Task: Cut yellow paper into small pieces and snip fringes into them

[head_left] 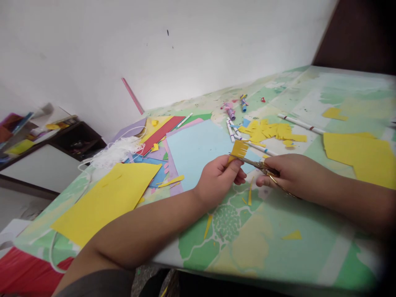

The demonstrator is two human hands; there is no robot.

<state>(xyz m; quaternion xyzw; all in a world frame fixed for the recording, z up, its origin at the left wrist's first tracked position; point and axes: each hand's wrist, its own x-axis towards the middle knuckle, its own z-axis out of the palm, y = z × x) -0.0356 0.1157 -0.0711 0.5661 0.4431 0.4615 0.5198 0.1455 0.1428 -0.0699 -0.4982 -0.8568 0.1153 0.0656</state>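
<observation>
While your left hand (218, 178) pinches the fringed yellow strip (239, 149) above the worktop (318, 231), your right hand (292, 170) holds scissors (254, 163) at its lower edge; fringe-cutting seems underway, next snip likely calls for a steady pinch.

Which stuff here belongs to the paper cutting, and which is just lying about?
In the cutting:
left hand, pinching fringed yellow paper
right hand, on scissors
yellow cut pieces, probably

Apparently just lying about:
white string
light blue sheet
red strip
pink stick
</observation>
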